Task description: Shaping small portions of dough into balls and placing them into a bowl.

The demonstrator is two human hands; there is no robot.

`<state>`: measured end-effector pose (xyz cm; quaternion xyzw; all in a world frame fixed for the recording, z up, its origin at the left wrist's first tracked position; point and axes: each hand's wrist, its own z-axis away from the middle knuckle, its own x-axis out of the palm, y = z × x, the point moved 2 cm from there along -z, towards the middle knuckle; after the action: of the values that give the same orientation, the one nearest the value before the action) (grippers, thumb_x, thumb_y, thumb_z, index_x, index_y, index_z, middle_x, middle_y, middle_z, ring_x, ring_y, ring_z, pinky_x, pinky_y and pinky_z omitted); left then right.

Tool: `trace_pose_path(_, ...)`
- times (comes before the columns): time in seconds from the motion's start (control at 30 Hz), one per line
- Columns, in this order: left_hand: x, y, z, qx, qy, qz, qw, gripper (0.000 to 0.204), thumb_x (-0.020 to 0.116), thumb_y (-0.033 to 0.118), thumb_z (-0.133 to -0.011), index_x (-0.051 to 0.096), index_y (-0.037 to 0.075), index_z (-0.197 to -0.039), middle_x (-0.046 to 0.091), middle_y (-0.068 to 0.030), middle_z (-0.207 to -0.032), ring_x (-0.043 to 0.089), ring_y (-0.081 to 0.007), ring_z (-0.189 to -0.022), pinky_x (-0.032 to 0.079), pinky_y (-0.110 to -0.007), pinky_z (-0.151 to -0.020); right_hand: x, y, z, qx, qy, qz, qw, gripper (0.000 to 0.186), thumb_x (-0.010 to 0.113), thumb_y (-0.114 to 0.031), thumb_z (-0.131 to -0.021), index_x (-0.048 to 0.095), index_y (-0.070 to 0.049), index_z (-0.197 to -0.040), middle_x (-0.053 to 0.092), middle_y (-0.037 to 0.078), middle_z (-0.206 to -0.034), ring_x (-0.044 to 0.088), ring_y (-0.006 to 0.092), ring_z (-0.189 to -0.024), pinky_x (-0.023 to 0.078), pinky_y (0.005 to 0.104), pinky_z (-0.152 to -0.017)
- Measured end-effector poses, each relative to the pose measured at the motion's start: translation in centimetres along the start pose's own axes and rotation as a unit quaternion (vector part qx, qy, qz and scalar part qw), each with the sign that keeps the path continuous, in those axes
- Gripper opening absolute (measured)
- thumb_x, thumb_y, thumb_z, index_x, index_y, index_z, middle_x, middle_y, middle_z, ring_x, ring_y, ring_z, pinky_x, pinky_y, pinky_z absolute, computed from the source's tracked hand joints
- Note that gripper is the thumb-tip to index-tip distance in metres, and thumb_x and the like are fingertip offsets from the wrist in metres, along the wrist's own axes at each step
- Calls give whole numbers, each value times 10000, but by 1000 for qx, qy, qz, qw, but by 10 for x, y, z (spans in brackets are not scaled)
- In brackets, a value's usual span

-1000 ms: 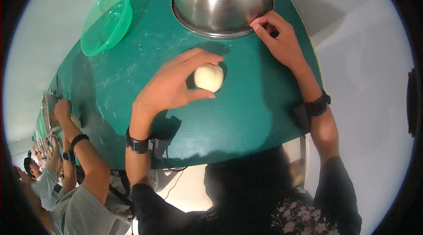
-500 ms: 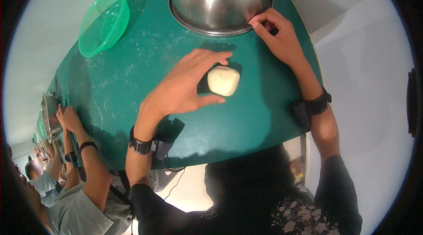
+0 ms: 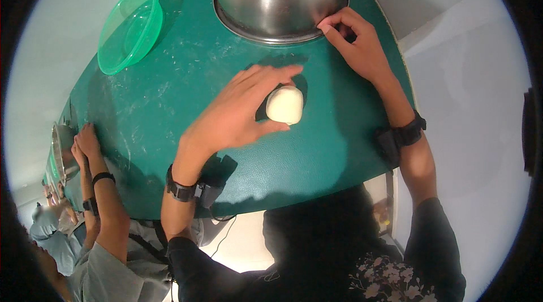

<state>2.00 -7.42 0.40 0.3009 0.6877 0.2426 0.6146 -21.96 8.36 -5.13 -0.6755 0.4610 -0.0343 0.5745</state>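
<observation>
A pale, smooth ball of dough rests on the green tabletop in front of me. Curved around its left side is my left hand, thumb at the near edge and fingers at the far edge. Farther off, a large steel bowl stands upside down with its rim on the table. My right hand has thumb and forefinger pinched together at the right of that rim. Both my wrists wear black bands with small boxes.
A translucent green plastic basin lies at the far left of the green table, which bears whitish smears. At the left edge are another person's hands beside a metal bowl. A pale wall runs along the right.
The dough ball has turned slightly and shifted a little left within my left hand, whose fingers moved slightly. My right hand stays at the bowl rim. The other person's hands have shifted.
</observation>
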Motion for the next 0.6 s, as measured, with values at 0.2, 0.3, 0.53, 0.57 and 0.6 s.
trace_pose_path(0.2, -5, 10, -2, 38, -33, -22, 998, 857, 969, 146, -753, 609, 127, -1531, 719, -97, -1356, 645, -346, -1286, 479, -477, -1165, -1, -1, 1, 0, 0, 3, 1000, 147, 765, -158, -1048, 783, -22, -1100, 655, -20, -992, 528, 91, -822, 467, 262, -781)
trace_pose_path(0.3, -4, 14, -5, 75, 15, 43, 996, 808, 947, 108, -763, 610, 119, -1496, 706, -102, -1284, 659, -353, -1214, 512, -467, -1108, -3, 1, 1, 1, 0, 6, 1000, 150, 767, -160, -1046, 783, -22, -1102, 657, -17, -995, 530, 93, -822, 466, 261, -782)
trace_pose_path(0.53, 1, -11, -1, 33, 2, 35, 999, 806, 974, 136, -756, 638, 106, -1488, 715, -110, -1355, 662, -358, -1265, 496, -472, -1151, -4, 3, 0, -18, 10, 10, 1000, 167, 780, -191, -1021, 806, -42, -1093, 688, 24, -980, 573, 124, -777, 497, 296, -735)
trace_pose_path(0.57, 0, -11, 0, 2, -16, 43, 999, 805, 984, 137, -754, 641, 101, -1481, 715, -103, -1346, 669, -330, -1246, 506, -454, -1135, -3, 2, 1, -9, 5, 7, 1000, 152, 771, -171, -1033, 797, -37, -1100, 677, 8, -998, 558, 111, -799, 485, 281, -755)
trace_pose_path(0.6, -1, -12, 1, -30, -32, 53, 998, 803, 994, 137, -752, 643, 97, -1474, 716, -95, -1338, 676, -303, -1227, 515, -435, -1118, -2, 0, 1, 1, -1, 4, 1000, 137, 761, -151, -1045, 788, -32, -1108, 665, -8, -1015, 543, 98, -821, 473, 266, -776)
